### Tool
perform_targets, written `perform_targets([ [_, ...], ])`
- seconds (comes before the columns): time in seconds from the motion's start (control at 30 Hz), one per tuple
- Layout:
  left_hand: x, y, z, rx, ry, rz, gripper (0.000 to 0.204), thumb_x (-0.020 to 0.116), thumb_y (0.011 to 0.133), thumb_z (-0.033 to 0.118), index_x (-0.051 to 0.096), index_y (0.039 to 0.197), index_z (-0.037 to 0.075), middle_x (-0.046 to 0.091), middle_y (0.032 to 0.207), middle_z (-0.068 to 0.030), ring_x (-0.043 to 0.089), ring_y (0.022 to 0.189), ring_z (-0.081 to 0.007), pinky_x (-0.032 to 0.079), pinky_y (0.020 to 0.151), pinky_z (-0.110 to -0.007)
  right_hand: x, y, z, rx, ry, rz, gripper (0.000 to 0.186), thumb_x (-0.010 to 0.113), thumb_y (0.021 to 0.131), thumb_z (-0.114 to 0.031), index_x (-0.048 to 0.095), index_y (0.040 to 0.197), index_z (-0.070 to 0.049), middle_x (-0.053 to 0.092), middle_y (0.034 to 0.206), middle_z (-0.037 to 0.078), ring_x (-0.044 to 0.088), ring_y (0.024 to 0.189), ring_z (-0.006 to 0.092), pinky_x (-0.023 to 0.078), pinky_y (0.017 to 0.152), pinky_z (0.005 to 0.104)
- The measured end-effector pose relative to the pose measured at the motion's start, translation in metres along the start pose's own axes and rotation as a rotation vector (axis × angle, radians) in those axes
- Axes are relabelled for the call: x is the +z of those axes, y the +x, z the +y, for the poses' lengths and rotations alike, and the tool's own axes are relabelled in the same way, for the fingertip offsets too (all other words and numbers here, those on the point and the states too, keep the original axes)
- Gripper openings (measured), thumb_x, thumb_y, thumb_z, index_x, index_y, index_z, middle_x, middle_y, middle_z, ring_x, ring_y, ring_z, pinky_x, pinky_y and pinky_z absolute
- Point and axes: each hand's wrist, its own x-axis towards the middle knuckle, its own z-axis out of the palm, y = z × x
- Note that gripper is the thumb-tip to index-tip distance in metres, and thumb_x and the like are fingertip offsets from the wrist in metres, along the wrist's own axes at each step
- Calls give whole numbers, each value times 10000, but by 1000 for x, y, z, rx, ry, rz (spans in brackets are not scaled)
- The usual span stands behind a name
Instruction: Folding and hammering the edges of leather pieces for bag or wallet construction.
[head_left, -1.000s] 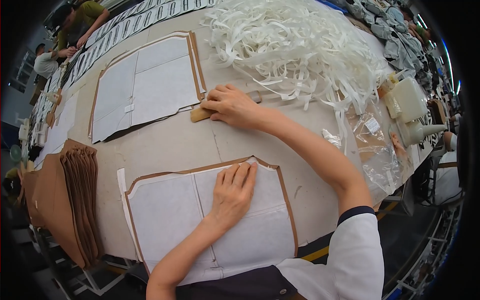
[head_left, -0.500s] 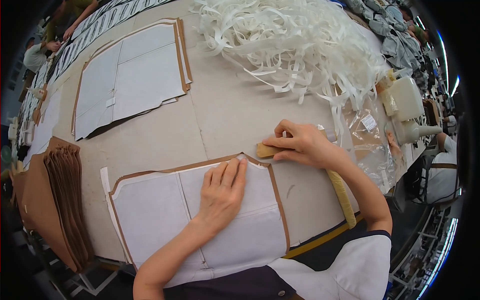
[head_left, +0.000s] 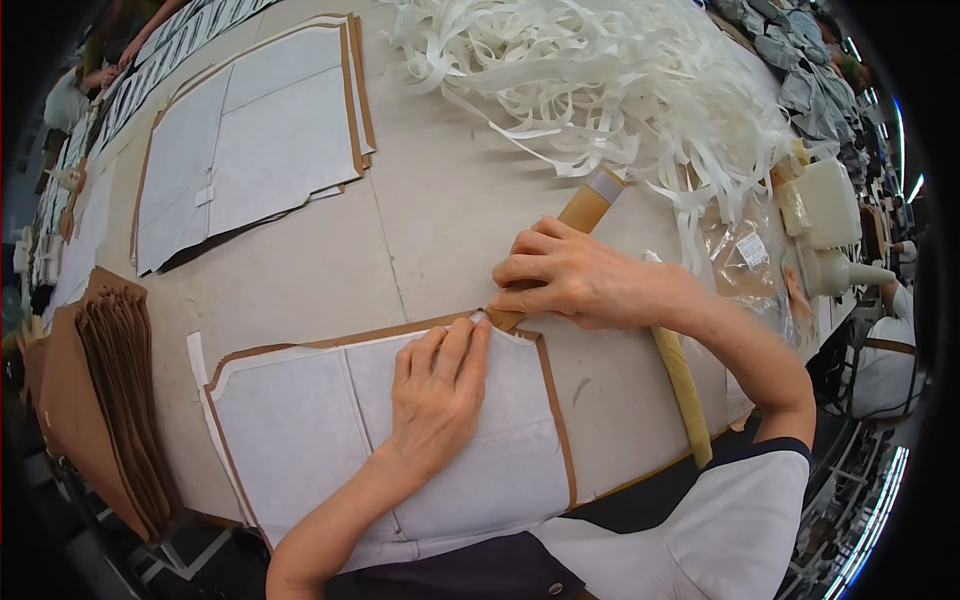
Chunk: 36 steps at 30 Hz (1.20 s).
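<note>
Brown-edged white pattern sheet lies flat on the table, at its near edge, right in front of us. We press our left hand on the sheet's upper right part, palm down and spread flat with the fingers together, gripping nothing. Our right hand sits just beyond the sheet's top right corner, fingers curled down over a tan wooden stick whose near end touches that corner; its far end, wrapped in pale tape, pokes out past our knuckles. Beyond the sheet's right side, a yellowish strip runs along the table toward its edge. Farther up the table from the sheet lies a second brown-edged white sheet, well apart. Up and right of the sheet, a heap of white paper strips spreads wide. Left of the sheet, a stack of brown paper pieces hangs over the table's edge.
</note>
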Motion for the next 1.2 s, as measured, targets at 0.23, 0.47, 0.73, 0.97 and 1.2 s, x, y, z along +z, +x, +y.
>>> perform_targets([
  [0.23, 3, -1, 2, -12, 46, 24, 538, 746, 835, 53, 661, 1355, -57, 605, 1326, -171, 570, 1188, -325, 462, 992, -439, -5, 13, 12, -109, 35, -24, 299, 723, 803, -23, 761, 1090, -97, 629, 1035, 21, 567, 1011, 227, 442, 944, 373],
  [0.47, -1, 0, 2, -8, 67, 7, 513, 739, 848, 68, 670, 1340, -58, 617, 1322, -180, 590, 1168, -318, 481, 963, -436, -17, 30, 18, -125, 73, -171, 418, 733, 787, 27, 741, 1195, -66, 651, 1170, 51, 578, 1092, 266, 441, 1032, 420],
  [0.73, 1, 0, 3, 22, 70, 65, 445, 738, 837, 46, 702, 1269, -55, 668, 1288, -189, 642, 1096, -318, 530, 871, -413, -8, 35, 27, -216, -3, -78, 153, 747, 828, -85, 774, 976, -116, 629, 967, -13, 562, 1018, 212, 435, 950, 364],
  [0.97, 0, -1, 2, 21, 77, 100, 431, 734, 788, 11, 731, 1217, -33, 693, 1235, -172, 677, 1068, -308, 561, 846, -399, -14, 60, 26, -266, 48, -227, 284, 751, 778, 1, 749, 1050, -80, 635, 1018, 14, 559, 1020, 235, 430, 996, 388],
  [1.2, 2, -4, 2, 62, 83, 130, 423, 740, 740, 3, 748, 1162, -32, 691, 1191, -163, 688, 1034, -310, 571, 798, -385, 0, 96, 21, -326, 66, -212, 148, 732, 852, -61, 754, 993, -100, 623, 974, 5, 544, 1001, 208, 424, 944, 370],
])
